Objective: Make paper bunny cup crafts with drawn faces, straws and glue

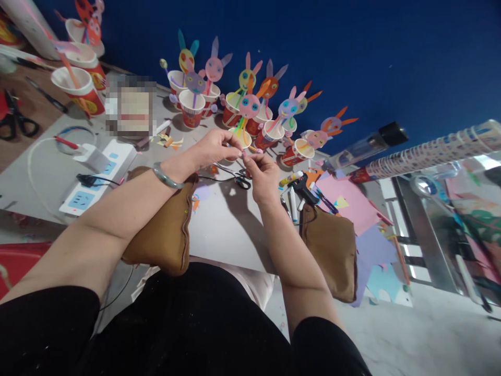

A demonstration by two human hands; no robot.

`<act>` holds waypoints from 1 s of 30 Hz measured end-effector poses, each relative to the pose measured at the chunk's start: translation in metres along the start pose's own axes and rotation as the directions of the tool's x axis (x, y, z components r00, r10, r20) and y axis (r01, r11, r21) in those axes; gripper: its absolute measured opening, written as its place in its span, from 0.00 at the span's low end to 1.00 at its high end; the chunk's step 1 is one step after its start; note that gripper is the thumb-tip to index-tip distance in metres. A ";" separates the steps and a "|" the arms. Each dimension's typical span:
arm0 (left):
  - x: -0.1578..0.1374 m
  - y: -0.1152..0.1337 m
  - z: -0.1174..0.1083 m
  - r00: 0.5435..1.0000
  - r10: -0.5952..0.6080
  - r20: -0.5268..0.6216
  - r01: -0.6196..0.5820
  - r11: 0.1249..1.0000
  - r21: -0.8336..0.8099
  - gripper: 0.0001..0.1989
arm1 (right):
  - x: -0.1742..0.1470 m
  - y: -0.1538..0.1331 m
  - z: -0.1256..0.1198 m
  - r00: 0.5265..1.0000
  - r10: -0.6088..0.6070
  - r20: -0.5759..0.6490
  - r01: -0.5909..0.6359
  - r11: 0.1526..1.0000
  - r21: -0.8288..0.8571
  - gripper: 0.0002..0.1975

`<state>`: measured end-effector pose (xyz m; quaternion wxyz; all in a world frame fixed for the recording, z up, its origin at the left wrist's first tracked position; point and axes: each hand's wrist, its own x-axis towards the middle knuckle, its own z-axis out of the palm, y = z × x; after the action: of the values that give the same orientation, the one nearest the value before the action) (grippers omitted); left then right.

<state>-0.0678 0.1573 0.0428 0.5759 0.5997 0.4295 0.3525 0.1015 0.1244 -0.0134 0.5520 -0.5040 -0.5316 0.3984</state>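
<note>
My left hand (216,148) and my right hand (263,171) meet above the table, thumbs and fingertips pinched close together. Between them shows a tiny pinkish piece, too small to name. Under the fingers lies a pair of scissors (241,180). Just behind my hands stands a paper cup (241,138) with a pink rabbit-eared paper face (249,106) on coloured strips. Several similar cups with paper faces crowd around it, among them a cup (192,108) to the left and a red cup (294,153) to the right.
A white power strip (102,175) lies left, with cables. Brown cushions (159,230) lie at the table's front edge. On the right are a black glue gun (304,190), markers, pink paper (348,196) and a long stack of cups (434,151). A blue wall (313,31) rises behind.
</note>
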 end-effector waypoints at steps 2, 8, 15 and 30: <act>0.001 -0.001 0.000 1.000 0.023 -0.017 -0.022 1.000 0.010 0.04 | 0.001 0.003 0.000 1.000 -0.001 0.011 0.001 1.000 -0.002 0.29; 0.007 -0.006 -0.004 0.995 0.076 -0.064 -0.074 0.997 0.035 0.04 | 0.004 0.008 -0.001 0.999 -0.017 0.034 0.018 1.000 -0.023 0.27; 0.007 -0.002 -0.009 0.999 -0.014 -0.040 0.010 0.995 -0.102 0.07 | 0.009 0.006 0.007 1.000 0.004 0.001 -0.004 0.999 0.037 0.27; 0.020 -0.016 -0.020 0.985 0.106 -0.139 -0.106 0.994 0.005 0.03 | 0.017 0.011 0.011 0.997 -0.073 -0.028 0.072 0.997 -0.021 0.26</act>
<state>-0.0799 0.1831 0.0274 0.5255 0.5949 0.4357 0.4243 0.0934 0.1446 -0.0221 0.5685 -0.4956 -0.5455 0.3654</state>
